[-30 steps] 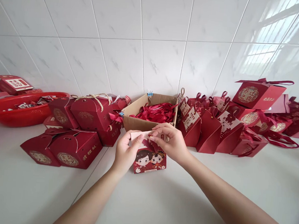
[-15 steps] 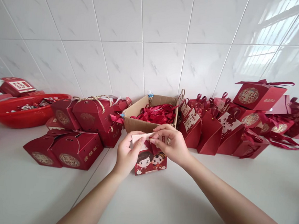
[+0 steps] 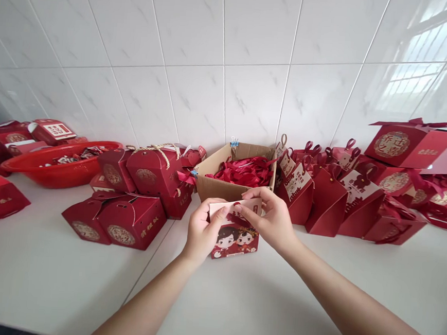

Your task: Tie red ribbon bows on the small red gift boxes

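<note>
A small red gift box printed with a cartoon couple stands on the white counter in front of me. My left hand pinches the left end of its pale top flap. My right hand pinches the same flap from the right, fingers closed over it. Just behind the box stands a brown cardboard carton full of red ribbons.
Red handled gift boxes are heaped at the left, with two lying on their sides. A red plastic basin stands further left. Finished tagged boxes crowd the right along the white tiled wall.
The view has swung left, so everything sits further right in frame. Both hands keep hold of the flap and have pressed it a little lower over the box.
</note>
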A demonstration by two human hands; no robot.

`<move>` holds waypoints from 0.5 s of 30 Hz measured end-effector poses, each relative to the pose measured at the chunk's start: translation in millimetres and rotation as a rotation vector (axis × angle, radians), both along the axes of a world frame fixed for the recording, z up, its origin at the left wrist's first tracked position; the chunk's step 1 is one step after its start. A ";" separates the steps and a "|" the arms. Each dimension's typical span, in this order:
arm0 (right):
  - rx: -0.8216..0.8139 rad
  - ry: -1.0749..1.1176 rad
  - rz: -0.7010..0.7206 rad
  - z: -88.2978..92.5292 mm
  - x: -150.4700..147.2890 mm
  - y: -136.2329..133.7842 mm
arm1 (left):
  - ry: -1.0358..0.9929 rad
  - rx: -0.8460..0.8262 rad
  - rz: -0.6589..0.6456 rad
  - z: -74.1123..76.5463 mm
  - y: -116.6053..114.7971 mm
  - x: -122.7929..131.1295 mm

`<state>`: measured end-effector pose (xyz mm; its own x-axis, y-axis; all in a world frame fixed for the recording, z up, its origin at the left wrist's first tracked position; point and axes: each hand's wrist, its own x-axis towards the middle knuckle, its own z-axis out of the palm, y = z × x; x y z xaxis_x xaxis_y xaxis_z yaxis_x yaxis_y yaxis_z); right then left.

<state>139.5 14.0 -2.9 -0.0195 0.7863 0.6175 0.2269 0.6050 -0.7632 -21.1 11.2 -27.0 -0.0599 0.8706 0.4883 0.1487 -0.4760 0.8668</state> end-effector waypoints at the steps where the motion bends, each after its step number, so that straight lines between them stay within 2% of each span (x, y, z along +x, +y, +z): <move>1: -0.002 -0.002 0.016 -0.9 0.6 0.8 | -0.008 -0.008 -0.006 -0.7 0.1 -0.2; 6: 0.030 -0.084 0.049 -2.8 3.9 4.1 | -0.035 -0.021 -0.023 -0.9 0.3 -0.2; 11: 0.276 -0.192 0.073 -3.1 6.7 5.9 | -0.054 -0.016 -0.034 2.3 -0.9 0.6; 15: 0.447 -0.256 0.017 -4.7 9.3 7.5 | -0.064 -0.015 -0.043 1.3 -0.2 0.3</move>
<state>148.8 21.5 -7.6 -0.2249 0.4449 0.8669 0.3601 0.8647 -0.3503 -20.9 11.0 -25.7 -0.0533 0.8802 0.4715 0.0726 -0.4675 0.8810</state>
